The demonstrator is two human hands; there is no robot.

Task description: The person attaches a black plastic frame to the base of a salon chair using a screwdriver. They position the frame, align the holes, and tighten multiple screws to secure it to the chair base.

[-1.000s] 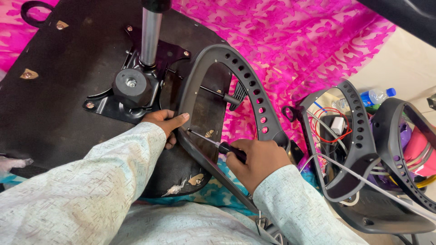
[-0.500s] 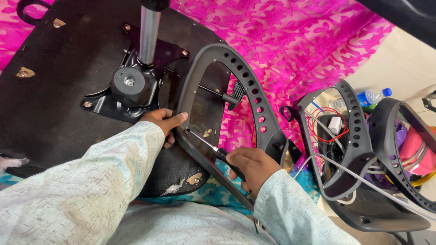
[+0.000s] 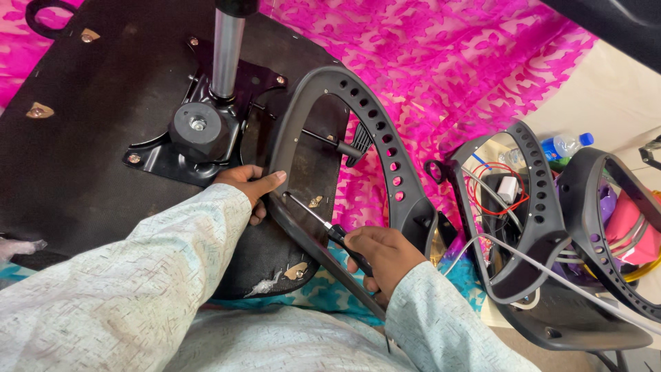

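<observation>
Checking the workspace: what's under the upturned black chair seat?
Under the chair seat lies a pink patterned cloth, showing past its upper and right edges, and a teal patterned patch by its near edge. What lies under the seat's middle is covered.

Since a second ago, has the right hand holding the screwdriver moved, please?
Barely: the right hand sits near the armrest as before, screwdriver tip at the same spot.
</observation>
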